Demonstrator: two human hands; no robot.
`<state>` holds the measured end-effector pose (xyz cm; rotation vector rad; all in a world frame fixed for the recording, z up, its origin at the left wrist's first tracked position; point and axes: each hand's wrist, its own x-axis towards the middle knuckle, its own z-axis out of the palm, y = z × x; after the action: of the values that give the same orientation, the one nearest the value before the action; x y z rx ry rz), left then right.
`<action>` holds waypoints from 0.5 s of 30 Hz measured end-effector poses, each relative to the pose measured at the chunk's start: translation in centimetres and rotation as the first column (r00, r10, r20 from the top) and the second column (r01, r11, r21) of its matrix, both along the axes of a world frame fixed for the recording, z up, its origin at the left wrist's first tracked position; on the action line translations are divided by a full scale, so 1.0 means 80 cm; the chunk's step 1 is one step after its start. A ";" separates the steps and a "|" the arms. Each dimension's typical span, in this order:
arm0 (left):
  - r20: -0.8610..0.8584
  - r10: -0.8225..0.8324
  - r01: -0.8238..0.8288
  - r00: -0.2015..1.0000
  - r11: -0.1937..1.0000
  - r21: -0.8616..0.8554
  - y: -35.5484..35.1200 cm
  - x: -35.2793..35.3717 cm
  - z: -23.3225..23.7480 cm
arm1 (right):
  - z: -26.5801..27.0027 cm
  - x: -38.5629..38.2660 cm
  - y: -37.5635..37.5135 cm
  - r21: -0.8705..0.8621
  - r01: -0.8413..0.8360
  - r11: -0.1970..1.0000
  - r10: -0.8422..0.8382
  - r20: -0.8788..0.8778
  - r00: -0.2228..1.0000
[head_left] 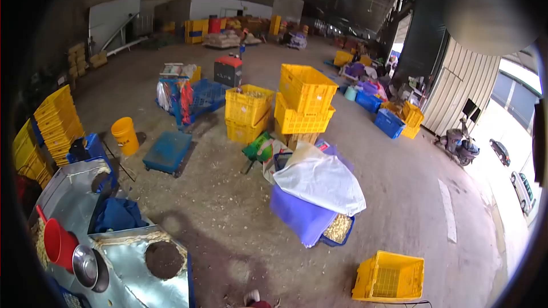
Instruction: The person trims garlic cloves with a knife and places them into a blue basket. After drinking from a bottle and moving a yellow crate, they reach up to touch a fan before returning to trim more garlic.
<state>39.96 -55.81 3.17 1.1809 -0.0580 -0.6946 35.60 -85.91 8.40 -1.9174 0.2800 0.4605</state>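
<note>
Neither of my hands shows in the head view. Below me at the left is a metal worktable (145, 285) with a round hole in it. On it are a red scoop (59, 245) and a metal bowl (85, 266), beside a dark blue cloth (120, 215). Ahead on the floor, a white sheet (319, 177) and a purple sheet (299, 211) partly cover a blue crate (345, 239) of pale pieces too small to name. A yellow crate (394, 276) stands at the lower right. What looks like part of a shoe (251, 296) shows at the bottom edge.
Yellow crates (305, 100) are stacked ahead, near a blue platform scale or low cart (167, 152) and a yellow bucket (125, 136). More yellow crates (60, 125) rise at the left. Blue crates (390, 122) and a parked scooter (459, 147) are at the right by the open doorway.
</note>
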 end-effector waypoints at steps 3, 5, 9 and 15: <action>0.035 -0.039 0.038 0.999 0.999 0.009 -0.043 0.071 0.014 | -0.012 0.102 -0.027 -0.018 -0.041 0.999 0.040 -0.009 0.999; 0.118 -0.045 0.042 0.992 0.999 0.026 -0.051 0.142 0.016 | -0.016 0.175 -0.038 -0.046 -0.073 0.996 0.072 -0.011 0.997; 0.033 0.041 -0.043 0.999 0.998 0.043 -0.037 0.304 0.020 | -0.010 0.328 -0.057 -0.112 -0.094 0.989 0.090 -0.040 0.995; 0.185 0.077 -0.109 0.980 0.979 0.172 -0.059 0.533 0.073 | -0.021 0.526 -0.095 -0.164 -0.071 0.984 0.053 -0.110 0.993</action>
<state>82.57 -60.55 9.00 1.4099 -0.0894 -0.5182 77.71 -93.52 6.72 -2.0740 0.3367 0.5966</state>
